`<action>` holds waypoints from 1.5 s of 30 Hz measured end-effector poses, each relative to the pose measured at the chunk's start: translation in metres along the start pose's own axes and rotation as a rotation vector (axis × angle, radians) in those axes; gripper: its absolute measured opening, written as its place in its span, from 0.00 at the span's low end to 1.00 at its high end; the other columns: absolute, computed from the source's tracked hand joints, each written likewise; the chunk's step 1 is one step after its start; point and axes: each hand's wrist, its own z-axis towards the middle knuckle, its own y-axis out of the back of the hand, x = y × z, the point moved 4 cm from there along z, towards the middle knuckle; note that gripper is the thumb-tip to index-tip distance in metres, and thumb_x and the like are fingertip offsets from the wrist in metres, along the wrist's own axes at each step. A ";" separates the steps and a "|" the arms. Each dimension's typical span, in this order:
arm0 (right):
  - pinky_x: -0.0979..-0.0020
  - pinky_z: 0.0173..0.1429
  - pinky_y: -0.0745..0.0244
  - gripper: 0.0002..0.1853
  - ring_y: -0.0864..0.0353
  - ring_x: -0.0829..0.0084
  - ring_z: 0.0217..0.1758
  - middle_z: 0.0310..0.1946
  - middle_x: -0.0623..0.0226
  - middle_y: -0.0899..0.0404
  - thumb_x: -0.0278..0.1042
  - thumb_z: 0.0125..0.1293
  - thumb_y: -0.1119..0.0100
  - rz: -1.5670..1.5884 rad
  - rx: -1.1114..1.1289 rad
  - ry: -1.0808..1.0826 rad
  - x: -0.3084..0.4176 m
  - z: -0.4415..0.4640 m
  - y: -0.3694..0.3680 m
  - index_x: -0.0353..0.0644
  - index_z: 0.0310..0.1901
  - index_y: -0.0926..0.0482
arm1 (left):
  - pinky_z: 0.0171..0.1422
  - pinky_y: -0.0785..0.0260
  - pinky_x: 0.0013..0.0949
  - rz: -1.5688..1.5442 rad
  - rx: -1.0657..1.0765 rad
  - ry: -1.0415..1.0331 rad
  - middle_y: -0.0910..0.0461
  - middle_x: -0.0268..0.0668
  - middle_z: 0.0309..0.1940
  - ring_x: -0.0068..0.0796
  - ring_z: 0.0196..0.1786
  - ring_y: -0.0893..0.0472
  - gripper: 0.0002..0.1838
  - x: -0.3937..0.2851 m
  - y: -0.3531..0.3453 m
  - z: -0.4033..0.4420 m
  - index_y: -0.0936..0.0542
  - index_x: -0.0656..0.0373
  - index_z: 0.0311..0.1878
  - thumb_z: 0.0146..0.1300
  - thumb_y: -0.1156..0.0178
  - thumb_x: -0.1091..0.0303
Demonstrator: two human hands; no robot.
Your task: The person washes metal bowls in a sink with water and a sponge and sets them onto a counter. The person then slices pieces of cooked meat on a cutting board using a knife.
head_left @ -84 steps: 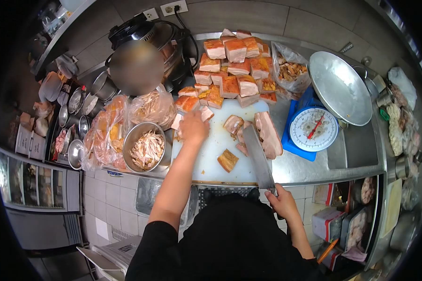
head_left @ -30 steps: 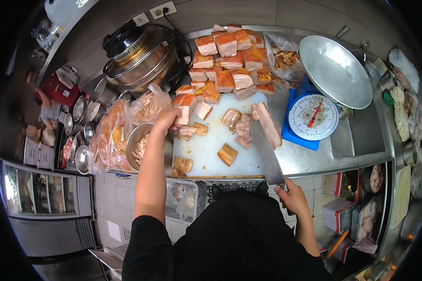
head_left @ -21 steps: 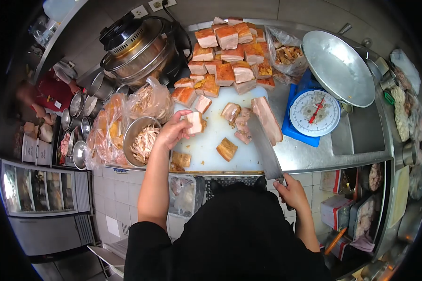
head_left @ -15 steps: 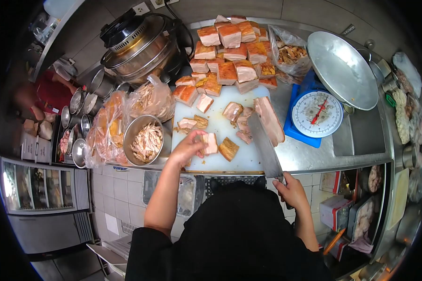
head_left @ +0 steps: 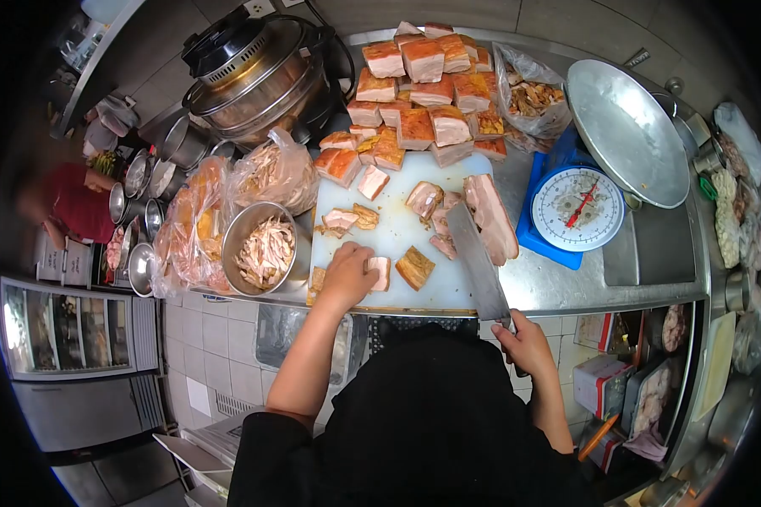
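Observation:
On the white cutting board (head_left: 296,297) my left hand (head_left: 349,272) is lowered, palm down, fingers curled around the left end of a small piece of pork belly (head_left: 380,275). A browned pork chunk (head_left: 415,268) lies just right of it. My right hand (head_left: 524,345), at the board's front edge, is closed around the handle of a cleaver (head_left: 479,266). The wide blade points away from me, beside a long pork slab (head_left: 491,218) and smaller cut pieces (head_left: 424,199). More chunks (head_left: 351,218) lie beyond my left hand. My left fingertips are partly hidden.
Roasted pork blocks (head_left: 431,89) are piled behind the board. A blue scale (head_left: 577,209) with a metal pan stands right. Left are a steel pot (head_left: 260,249) of shredded meat, filled plastic bags (head_left: 272,179) and a large cooker (head_left: 258,80). Another person (head_left: 80,203) stands far left.
My left hand has moved down toward the board, and the pork piece it held tilted up now lies lower. The cleaver and my right hand stay nearly still.

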 end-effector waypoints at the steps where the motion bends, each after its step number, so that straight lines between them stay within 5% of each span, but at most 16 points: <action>1: 0.70 0.21 0.32 0.13 0.27 0.77 0.15 0.16 0.70 0.27 0.39 0.70 0.38 0.000 0.000 -0.008 0.000 0.000 0.000 0.38 0.37 0.27 | 0.57 0.28 0.39 0.000 0.000 0.001 0.20 0.46 0.50 0.41 0.54 0.21 0.24 -0.012 0.007 0.002 0.21 0.59 0.58 0.58 0.32 0.64; 3: 0.68 0.22 0.31 0.15 0.25 0.73 0.15 0.16 0.66 0.25 0.42 0.70 0.38 0.007 0.004 -0.011 -0.004 0.001 -0.001 0.38 0.39 0.27 | 0.67 0.37 0.47 -0.036 0.071 -0.019 0.24 0.51 0.58 0.48 0.63 0.27 0.32 -0.037 0.010 0.008 0.24 0.57 0.64 0.57 0.31 0.57; 9: 0.67 0.24 0.30 0.16 0.23 0.71 0.15 0.16 0.65 0.24 0.44 0.70 0.38 0.026 0.007 -0.012 -0.004 -0.001 -0.003 0.38 0.41 0.25 | 0.66 0.41 0.51 0.186 0.057 -0.185 0.25 0.46 0.59 0.44 0.62 0.27 0.41 -0.092 -0.035 0.009 0.29 0.48 0.71 0.51 0.29 0.54; 17: 0.68 0.24 0.30 0.15 0.24 0.73 0.15 0.16 0.67 0.25 0.43 0.70 0.38 0.077 0.008 0.000 -0.007 -0.003 -0.005 0.39 0.48 0.22 | 0.56 0.33 0.46 -0.017 0.050 -0.034 0.27 0.45 0.50 0.46 0.56 0.25 0.24 -0.092 -0.029 0.019 0.23 0.54 0.51 0.52 0.29 0.59; 19: 0.69 0.23 0.31 0.15 0.25 0.74 0.15 0.15 0.67 0.25 0.43 0.70 0.37 0.080 0.012 -0.022 -0.008 -0.004 -0.003 0.40 0.47 0.22 | 0.54 0.30 0.43 -0.368 -0.186 0.020 0.28 0.47 0.51 0.48 0.55 0.25 0.20 -0.072 -0.007 0.017 0.23 0.57 0.46 0.53 0.30 0.61; 21: 0.69 0.23 0.31 0.15 0.25 0.74 0.15 0.16 0.67 0.25 0.43 0.70 0.37 0.075 0.017 -0.019 -0.007 -0.004 -0.001 0.39 0.47 0.22 | 0.49 0.28 0.37 -0.347 -0.290 0.093 0.25 0.43 0.43 0.39 0.46 0.22 0.19 -0.060 0.024 0.011 0.24 0.58 0.43 0.55 0.29 0.60; 23: 0.69 0.23 0.31 0.15 0.25 0.74 0.15 0.16 0.67 0.25 0.43 0.70 0.37 0.064 0.037 -0.005 -0.003 -0.001 0.000 0.39 0.46 0.22 | 0.42 0.30 0.32 -0.515 -0.098 0.408 0.24 0.35 0.32 0.27 0.35 0.25 0.21 -0.036 0.034 0.004 0.24 0.59 0.43 0.57 0.28 0.56; 30: 0.69 0.23 0.31 0.18 0.25 0.74 0.15 0.16 0.66 0.25 0.45 0.70 0.38 -0.049 0.124 -0.003 0.007 0.012 0.002 0.39 0.50 0.23 | 0.37 0.33 0.27 -0.578 -0.176 0.457 0.25 0.28 0.27 0.19 0.31 0.28 0.22 -0.022 0.032 -0.017 0.23 0.59 0.40 0.60 0.28 0.51; 33: 0.68 0.22 0.30 0.18 0.24 0.73 0.15 0.17 0.66 0.24 0.46 0.71 0.39 -0.199 0.197 0.052 0.017 0.021 0.001 0.38 0.49 0.24 | 0.41 0.29 0.30 -0.673 -0.096 0.398 0.21 0.33 0.32 0.24 0.35 0.23 0.21 -0.031 0.023 -0.014 0.21 0.60 0.43 0.58 0.27 0.54; 35: 0.68 0.21 0.30 0.18 0.24 0.74 0.15 0.17 0.66 0.25 0.46 0.71 0.40 -0.296 0.227 0.090 0.025 0.027 0.002 0.37 0.47 0.24 | 0.47 0.26 0.36 -0.271 -0.009 0.034 0.18 0.40 0.39 0.36 0.43 0.18 0.21 -0.056 0.021 0.000 0.19 0.60 0.47 0.54 0.27 0.58; 36: 0.63 0.26 0.27 0.21 0.21 0.66 0.18 0.19 0.60 0.22 0.48 0.71 0.41 -0.321 0.233 0.068 0.026 0.031 0.002 0.37 0.52 0.25 | 0.59 0.29 0.45 -0.145 0.169 -0.048 0.21 0.45 0.52 0.46 0.56 0.21 0.26 -0.068 0.011 0.009 0.19 0.59 0.53 0.51 0.28 0.60; 40: 0.53 0.41 0.22 0.25 0.15 0.49 0.31 0.28 0.47 0.16 0.50 0.72 0.43 -0.312 0.252 -0.096 0.045 0.027 0.012 0.36 0.58 0.26 | 0.74 0.42 0.54 -0.011 0.226 -0.293 0.32 0.45 0.69 0.48 0.70 0.32 0.40 -0.087 -0.042 0.026 0.29 0.55 0.69 0.51 0.27 0.59; 43: 0.49 0.48 0.22 0.25 0.15 0.43 0.42 0.37 0.41 0.16 0.49 0.72 0.44 -0.462 0.168 0.133 0.021 0.032 0.006 0.36 0.59 0.27 | 0.78 0.48 0.54 0.027 0.077 -0.213 0.31 0.47 0.69 0.47 0.72 0.33 0.43 -0.085 -0.029 0.012 0.33 0.54 0.72 0.51 0.27 0.60; 45: 0.49 0.48 0.23 0.23 0.16 0.42 0.41 0.35 0.41 0.16 0.50 0.72 0.43 -0.424 0.117 0.128 0.012 0.029 0.001 0.36 0.55 0.26 | 0.80 0.51 0.54 0.042 0.103 -0.217 0.30 0.47 0.67 0.46 0.73 0.34 0.44 -0.073 -0.029 0.004 0.34 0.55 0.72 0.51 0.27 0.60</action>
